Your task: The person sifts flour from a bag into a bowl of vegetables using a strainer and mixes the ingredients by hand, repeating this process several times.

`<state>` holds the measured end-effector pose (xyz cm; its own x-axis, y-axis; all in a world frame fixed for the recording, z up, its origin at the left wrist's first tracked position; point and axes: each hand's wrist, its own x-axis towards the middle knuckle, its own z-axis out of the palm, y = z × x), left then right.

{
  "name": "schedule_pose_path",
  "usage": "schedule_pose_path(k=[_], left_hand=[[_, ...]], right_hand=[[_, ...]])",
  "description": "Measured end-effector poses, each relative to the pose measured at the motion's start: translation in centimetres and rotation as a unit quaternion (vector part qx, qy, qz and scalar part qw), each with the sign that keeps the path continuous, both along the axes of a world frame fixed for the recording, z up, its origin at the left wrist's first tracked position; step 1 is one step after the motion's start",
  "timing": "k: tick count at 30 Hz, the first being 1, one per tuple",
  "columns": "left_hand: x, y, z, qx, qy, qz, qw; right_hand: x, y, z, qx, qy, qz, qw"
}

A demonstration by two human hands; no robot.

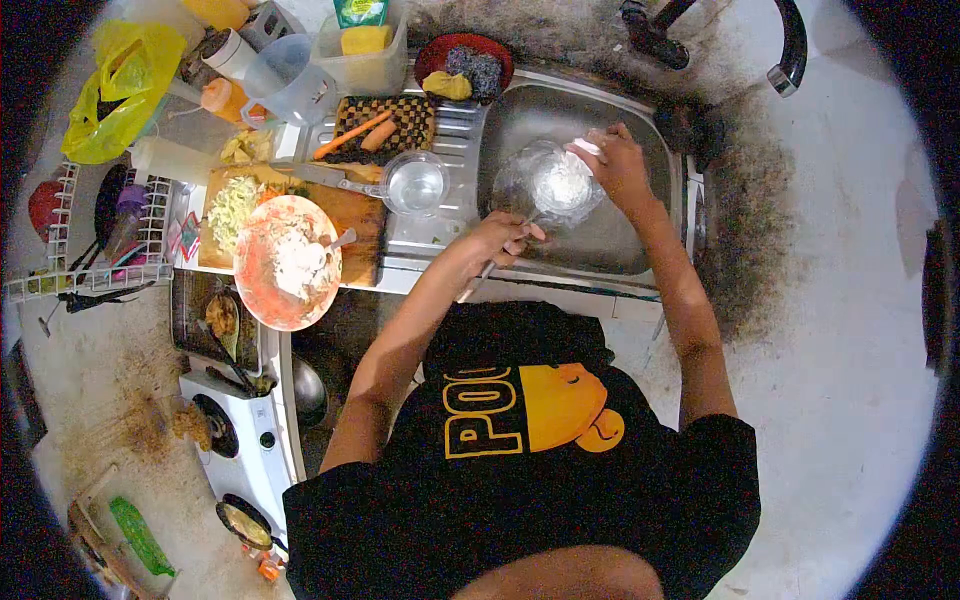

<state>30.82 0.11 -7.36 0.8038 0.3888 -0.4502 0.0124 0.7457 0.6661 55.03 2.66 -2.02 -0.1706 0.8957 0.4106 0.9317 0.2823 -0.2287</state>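
Observation:
Over the sink, my left hand point(497, 240) is closed around a metal spoon point(474, 288), its handle sticking out below the fingers. The spoon's other end points toward white powder point(563, 187) lying in clear plastic point(520, 172), which looks like a bag. At the upper right of that plastic, my right hand point(618, 165) has its fingers closed on its gathered, whitish edge point(588, 148). To the left, a large orange-and-white bowl point(262, 290) holds more white powder and a second spoon point(343, 238).
The steel sink point(625, 245) lies under both hands, with a black faucet point(787, 75) above. Left of it are a clear water cup point(416, 184), a knife point(325, 176), carrots point(352, 135) and a cutting board point(366, 240) with shredded cabbage point(233, 207). A stove point(240, 415) stands lower left.

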Motion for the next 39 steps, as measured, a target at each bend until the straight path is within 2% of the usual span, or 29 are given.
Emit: schedule_pose_path(k=[3,6,11,15,17,20,23,27,29,30,32,33,35,39], left_hand=[[0.1,0.0,-0.1,0.000,0.008,-0.004,1.000],[0.0,0.0,-0.2,-0.003,0.007,-0.006,1.000],[-0.2,0.0,0.0,-0.008,0.021,-0.010,1.000],[-0.2,0.0,0.6,0.022,0.058,0.001,0.998],[-0.2,0.1,0.4,0.020,0.062,0.000,0.998],[-0.2,0.2,0.0,0.011,0.041,-0.014,0.999],[-0.1,0.1,0.3,0.009,0.057,-0.013,0.998],[-0.1,-0.1,0.1,0.023,0.058,-0.003,0.998],[-0.2,-0.3,0.2,0.027,0.058,-0.004,0.998],[-0.2,-0.4,0.3,0.034,0.060,0.001,0.998],[-0.3,-0.7,0.5,0.043,0.062,0.008,0.997],[-0.2,-0.8,0.6,0.052,0.076,0.016,0.996],[-0.2,-1.0,0.9,0.062,0.091,0.021,0.994],[-0.4,-1.0,1.0,0.041,0.076,0.008,0.996]], right_hand=[[-0.3,-0.2,0.6,0.008,0.005,0.012,1.000],[-0.5,-0.3,1.4,-0.035,0.053,0.000,0.998],[0.9,-0.4,1.1,-0.135,-0.025,-0.018,0.990],[1.4,-0.2,0.9,-0.111,-0.020,0.026,0.993],[0.5,-0.5,3.0,-0.169,0.016,-0.021,0.985],[0.8,0.0,2.3,-0.109,0.019,-0.043,0.993],[0.5,0.1,3.4,-0.142,0.062,0.020,0.988],[0.6,-0.2,3.6,-0.159,0.069,0.033,0.984],[0.5,-0.5,3.4,-0.141,-0.002,-0.041,0.989],[0.5,-0.5,3.3,-0.140,-0.001,-0.041,0.989],[0.5,-0.6,3.1,-0.087,0.010,-0.018,0.996],[0.5,-0.6,2.9,-0.087,0.011,-0.018,0.996],[0.8,-0.6,2.5,-0.108,0.072,0.050,0.990],[-0.3,-1.4,3.6,-0.143,0.058,-0.034,0.987]])
